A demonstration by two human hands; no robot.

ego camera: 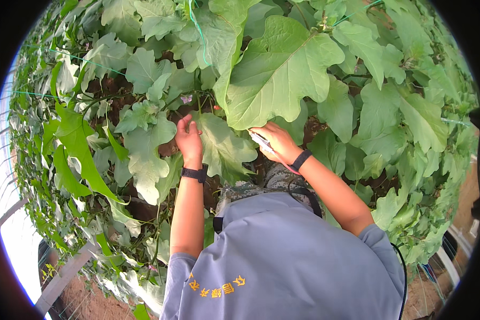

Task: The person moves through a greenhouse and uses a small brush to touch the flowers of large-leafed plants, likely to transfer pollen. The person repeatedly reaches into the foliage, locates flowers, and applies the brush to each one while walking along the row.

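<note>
My left hand (189,138) is among the eggplant leaves, palm turned up and fingers partly curled, beside a broad leaf (220,144); whether it touches a stem is not clear. A small purple flower (187,99) hangs just above it. My right hand (278,141) is closed around a slim, pale-handled tool (263,143) with a pinkish cord or strap running to the wrist. The tool's front end is hidden near the tip of a large green leaf (280,76). Both wrists wear black bands. A small red thing (216,107) shows between the hands, too small to name.
Dense eggplant foliage surrounds both hands. Green twine (200,32) hangs at the top, and more green twine (84,60) crosses the upper left. A pale beam (66,276) stands at the lower left beside bare soil (92,306). White bars (448,266) are at the lower right.
</note>
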